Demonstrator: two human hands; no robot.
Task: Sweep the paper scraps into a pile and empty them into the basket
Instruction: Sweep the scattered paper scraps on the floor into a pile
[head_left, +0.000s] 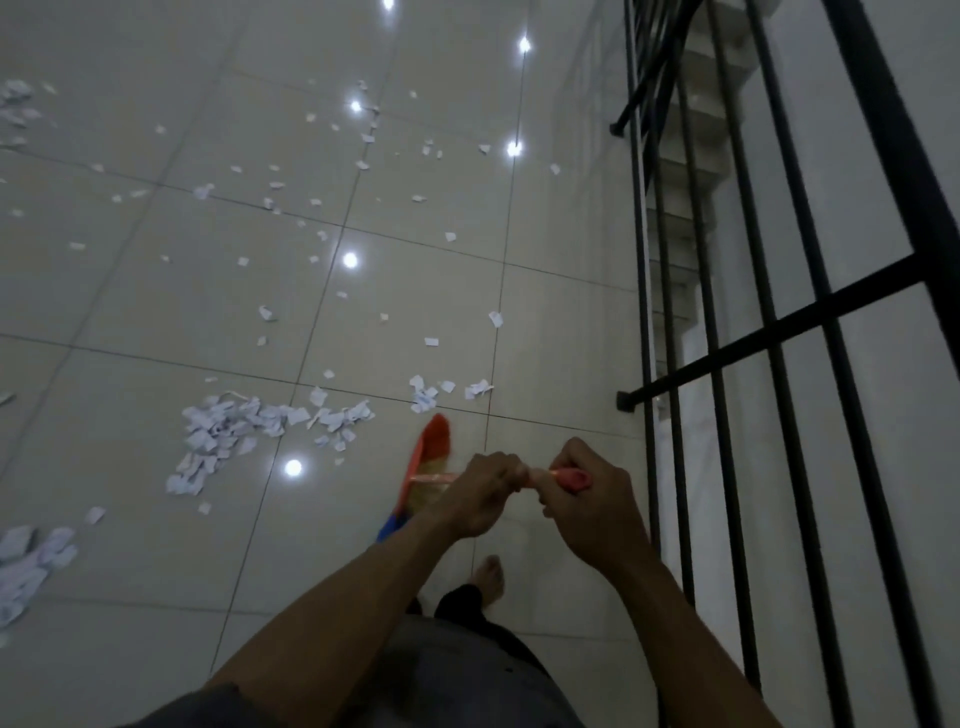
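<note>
My left hand (480, 493) and right hand (584, 499) both clench the orange plastic broom handle (571, 477) at lower centre; white torn paper scraps (228, 431), bearing no legible writing, lie left.

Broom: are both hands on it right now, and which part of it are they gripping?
Yes. The left hand and the right hand both grip the broom by the top end of its orange handle, right hand nearest the tip.

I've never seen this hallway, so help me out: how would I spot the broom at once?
Start at the black railing on the right and drop to the two hands beside it. The broom runs from their grip to the tiles. It is the only orange thing among white paper scraps.
</note>
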